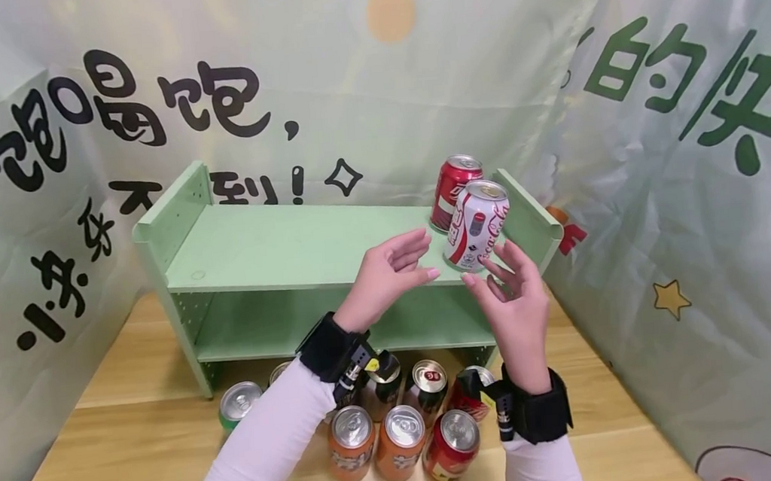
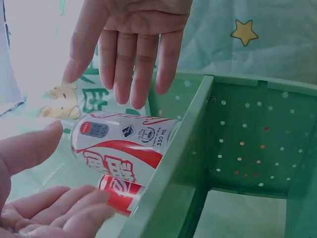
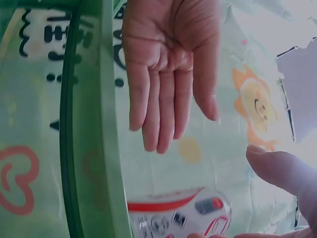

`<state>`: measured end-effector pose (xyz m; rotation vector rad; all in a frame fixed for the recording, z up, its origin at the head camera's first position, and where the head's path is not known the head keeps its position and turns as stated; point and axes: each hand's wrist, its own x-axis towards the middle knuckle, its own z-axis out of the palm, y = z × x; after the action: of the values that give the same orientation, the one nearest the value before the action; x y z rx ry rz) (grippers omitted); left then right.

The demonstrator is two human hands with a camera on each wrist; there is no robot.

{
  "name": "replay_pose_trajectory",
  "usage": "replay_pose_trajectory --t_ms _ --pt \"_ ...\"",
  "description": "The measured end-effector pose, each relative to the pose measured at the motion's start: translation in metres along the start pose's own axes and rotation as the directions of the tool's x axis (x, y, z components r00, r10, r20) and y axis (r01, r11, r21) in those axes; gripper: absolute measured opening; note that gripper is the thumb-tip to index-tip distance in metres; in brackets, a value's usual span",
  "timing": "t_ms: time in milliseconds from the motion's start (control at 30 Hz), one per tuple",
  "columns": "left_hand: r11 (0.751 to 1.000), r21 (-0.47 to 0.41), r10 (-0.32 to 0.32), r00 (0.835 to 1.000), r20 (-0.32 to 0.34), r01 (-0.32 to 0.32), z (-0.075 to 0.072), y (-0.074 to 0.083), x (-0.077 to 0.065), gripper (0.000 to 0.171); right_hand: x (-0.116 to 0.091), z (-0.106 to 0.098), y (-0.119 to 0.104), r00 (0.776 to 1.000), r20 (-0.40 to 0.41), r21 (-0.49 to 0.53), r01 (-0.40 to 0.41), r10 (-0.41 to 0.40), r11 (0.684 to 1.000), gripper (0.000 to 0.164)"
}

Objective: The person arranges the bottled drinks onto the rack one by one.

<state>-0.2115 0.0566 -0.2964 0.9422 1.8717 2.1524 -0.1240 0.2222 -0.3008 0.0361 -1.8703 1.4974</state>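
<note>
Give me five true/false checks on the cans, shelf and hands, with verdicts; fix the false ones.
1. The white can is on the top shelf. True.
2. The white can is alone up there. False: a red can stands behind it.
3. The left hand is apart from the white can. True.
4. Every can is on the top shelf. False: two orange cans, among others, stand on the table.
5. A star is printed on the cloth at right. True.

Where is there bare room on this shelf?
The top board, from the left panel to the white can and red can; the lower board looks bare where visible. Crowded: the top board's right end, and the table before the shelf, bunched with cans.
</note>
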Motion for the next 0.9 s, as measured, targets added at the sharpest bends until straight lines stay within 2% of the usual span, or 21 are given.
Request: replay_pose_trajectory --t_ms 300,433,633,733,900 --pt "0.999 -0.033 -0.022 1.0 0.006 0.022 -0.026 -0.01 -0.033 0.061 -0.019 0.015 0.003 0.995 0.102 0.016 -0.007 0.006 1.0 0.066" --pt "0.999 0.019 -0.035 0.999 0.014 0.034 -0.036 -0.008 -0.046 0.061 -0.026 0.022 0.011 0.987 0.159 0.024 -0.038 0.034 0.999 0.065" --pt "0.989 0.124 -0.081 0.997 0.012 0.079 -0.045 -0.013 -0.07 0.064 -0.047 0.037 0.023 0.981 0.189 0.025 -0.041 0.036 0.999 0.066" --pt "0.982 0.166 -0.097 0.995 0.014 0.094 -0.047 -0.02 -0.086 0.067 -0.062 0.046 0.027 0.97 0.242 0.024 -0.023 0.017 0.999 0.068" --pt "0.979 0.137 -0.148 0.989 -0.01 0.148 -0.05 -0.043 -0.109 0.068 -0.081 0.058 0.039 0.936 0.353 0.043 -0.004 -0.011 0.999 0.068"
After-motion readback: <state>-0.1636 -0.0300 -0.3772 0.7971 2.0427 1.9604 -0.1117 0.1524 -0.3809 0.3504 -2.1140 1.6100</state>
